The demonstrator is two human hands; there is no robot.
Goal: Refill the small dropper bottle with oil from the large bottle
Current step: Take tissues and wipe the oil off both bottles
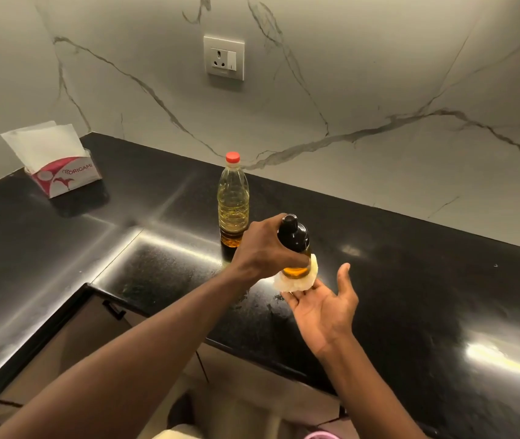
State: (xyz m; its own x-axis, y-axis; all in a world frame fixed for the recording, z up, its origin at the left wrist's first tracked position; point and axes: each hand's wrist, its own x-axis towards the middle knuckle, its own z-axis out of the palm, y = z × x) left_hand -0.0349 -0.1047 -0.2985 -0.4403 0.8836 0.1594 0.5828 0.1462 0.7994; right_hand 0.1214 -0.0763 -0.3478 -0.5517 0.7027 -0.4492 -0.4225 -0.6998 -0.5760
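Note:
My left hand [263, 248] grips the small dropper bottle [295, 248] round its body; the bottle has a black dropper cap on and amber oil in its lower part. Its base rests on a crumpled white tissue [296, 280] lying on the fingers of my right hand [323, 307], which is held palm up and flat under it. Behind them the large clear oil bottle [233, 201] stands upright on the black counter [410, 280] with its red cap on, partly filled with yellow oil.
A pink and white tissue box [65, 177] with a tissue sticking up sits at the counter's back left. A wall socket [224, 57] is on the marble backsplash. The counter bends in an L, its front edge running below my arms.

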